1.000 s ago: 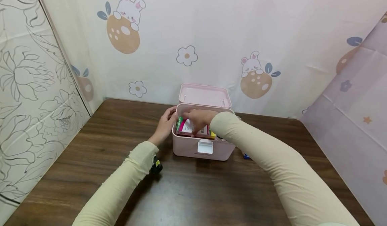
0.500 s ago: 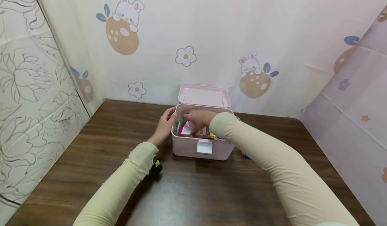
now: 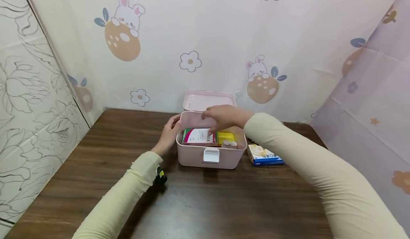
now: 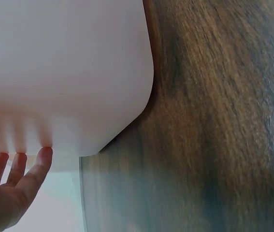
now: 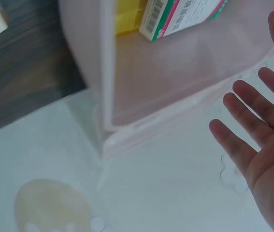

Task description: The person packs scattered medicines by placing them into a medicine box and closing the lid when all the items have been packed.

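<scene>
A pale pink storage box point(image 3: 195, 158) with its lid raised at the back stands on the table. Inside it a white medicine box point(image 3: 200, 135) with green and magenta edges lies at the left, and a yellow box point(image 3: 225, 137) is to its right. Two white-capped bottles point(image 3: 229, 144) stand near the front. My left hand point(image 3: 168, 134) rests at the box's left side; the left wrist view has its extended fingertips point(image 4: 45, 153) at the outer wall. Over the box opening is my right hand point(image 3: 225, 118), its fingers spread and holding nothing in the right wrist view point(image 5: 272, 130).
White and blue medicine boxes point(image 3: 264, 156) lie on the dark wooden table point(image 3: 205, 203) to the right of the storage box. A black device point(image 3: 161, 178) shows under the left wrist. Printed curtains point(image 3: 217, 36) hang close behind the table.
My right hand has risen out of the storage box and moved right, uncovering the medicine box, yellow box and bottles. My left hand keeps its place at the box's side. The head view has shifted slightly.
</scene>
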### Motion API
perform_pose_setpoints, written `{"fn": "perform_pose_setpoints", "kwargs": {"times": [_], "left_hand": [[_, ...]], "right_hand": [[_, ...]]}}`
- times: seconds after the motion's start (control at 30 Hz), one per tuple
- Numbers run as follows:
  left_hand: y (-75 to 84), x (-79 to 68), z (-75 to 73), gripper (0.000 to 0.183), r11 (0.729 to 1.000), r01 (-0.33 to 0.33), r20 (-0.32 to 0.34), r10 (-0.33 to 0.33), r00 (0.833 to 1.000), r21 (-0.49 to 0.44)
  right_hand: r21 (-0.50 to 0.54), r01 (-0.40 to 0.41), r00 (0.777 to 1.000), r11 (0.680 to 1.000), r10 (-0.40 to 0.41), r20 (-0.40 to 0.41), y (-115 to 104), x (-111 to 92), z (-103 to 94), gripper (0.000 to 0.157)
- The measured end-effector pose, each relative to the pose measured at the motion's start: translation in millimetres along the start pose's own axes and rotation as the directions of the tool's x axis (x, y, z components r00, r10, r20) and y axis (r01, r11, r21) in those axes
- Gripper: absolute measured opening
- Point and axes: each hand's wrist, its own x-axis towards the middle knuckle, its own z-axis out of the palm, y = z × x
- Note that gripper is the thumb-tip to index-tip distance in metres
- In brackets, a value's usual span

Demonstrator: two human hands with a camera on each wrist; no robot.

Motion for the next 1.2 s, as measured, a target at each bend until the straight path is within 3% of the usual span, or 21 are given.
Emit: {"fn": "perform_pose_setpoints", "kwargs": {"times": [0.27,0.53,0.73,0.93,1.07,1.2], "left_hand": [[1.6,2.9,-4.9,0.046,1.0,-0.011,-0.013,0.011,1.0,0.005],[-0.7,2.9,-5.1,0.045,1.0,-0.002,-0.011,0.003,1.0,0.025],[0.1,1.7,-0.6,0.045,0.999,0.005,-0.014,-0.005,1.0,0.034],[3.1,-1.0,3.9,0.046,1.0,0.01,-0.01,-0.01,1.0,0.017],[3.1,-1.7,4.5,0.046,1.0,0.015,-0.017,-0.015,1.0,0.009],[-1.3,0.9,4.0,0.046,1.0,0.019,-0.023,-0.019,1.0,0.017]], "right_hand": [[0.028,0.006,0.98,1.0,0.0,-0.199,29.4,-62.3,6.2,0.047],[0.075,-0.066,0.96,0.995,0.084,-0.269,59.4,-109.1,40.0,0.039],[0.15,-0.154,0.958,0.977,0.184,-0.219,77.3,-134.6,72.1,0.042],[0.215,-0.263,0.95,0.94,0.292,-0.115,89.6,-144.2,102.7,0.05],[0.271,-0.299,0.944,0.915,0.325,-0.056,95.0,-147.4,121.9,0.061],[0.285,-0.289,0.947,0.914,0.317,-0.055,101.4,-150.8,139.4,0.075]]}}
